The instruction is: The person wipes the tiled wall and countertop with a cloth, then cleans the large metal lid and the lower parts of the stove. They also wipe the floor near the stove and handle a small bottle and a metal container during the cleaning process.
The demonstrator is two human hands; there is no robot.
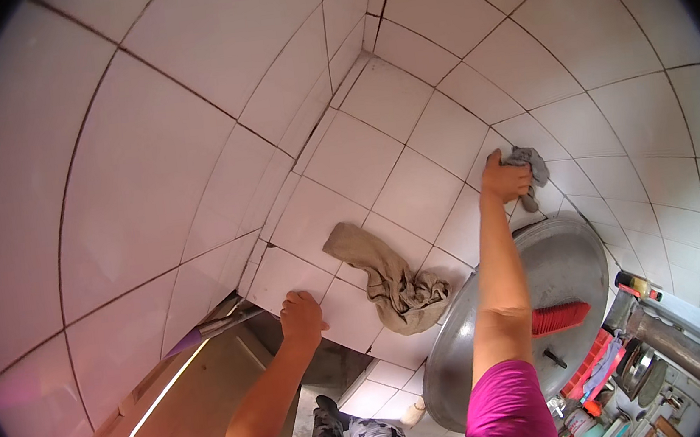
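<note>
A crumpled grey cloth (529, 164) is bunched under my right hand (504, 178), whose fingers press it down on the white tiled surface (397, 179) near the right-hand wall. My left hand (302, 316) rests at the near edge of the same tiles, its fingers curled in and nothing visible in them. Between the two hands lies a wrinkled beige cloth (395, 286), untouched. Below my right forearm is a large round grey metal lid (576, 263) with a dark knob. A red-bristled brush (559, 318) lies on the lid, its rest hidden by my arm.
Tiled walls (182, 82) rise at the left and right and meet in a far corner. Beyond the lid, at lower right, stands a cluttered group with a red basket (587, 364), bottles and utensils. A wooden panel (207, 404) is below the left edge.
</note>
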